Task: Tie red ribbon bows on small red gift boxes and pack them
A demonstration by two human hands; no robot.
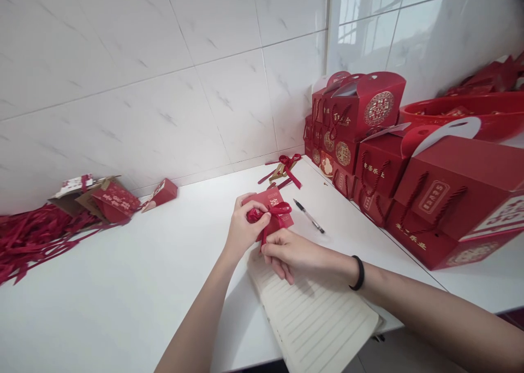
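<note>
A small red gift box (271, 203) with gold print lies on the white table (123, 286) in front of me. A red ribbon bow (279, 209) sits across it. My left hand (242, 230) pinches a loop of that ribbon at the box's left side, fingers closed. My right hand (292, 256), with a black band on the wrist, grips the ribbon's tail just below the box, fingers curled. Both hands rest above an open lined notebook (315, 313).
A black pen (309, 216) lies right of the box. Another ribbon bow (284, 168) lies near the wall. Stacked red gift boxes (368, 144) fill the right side, with a red basin (466, 114) behind. Loose red ribbons (33, 239) and opened boxes (110, 198) lie left.
</note>
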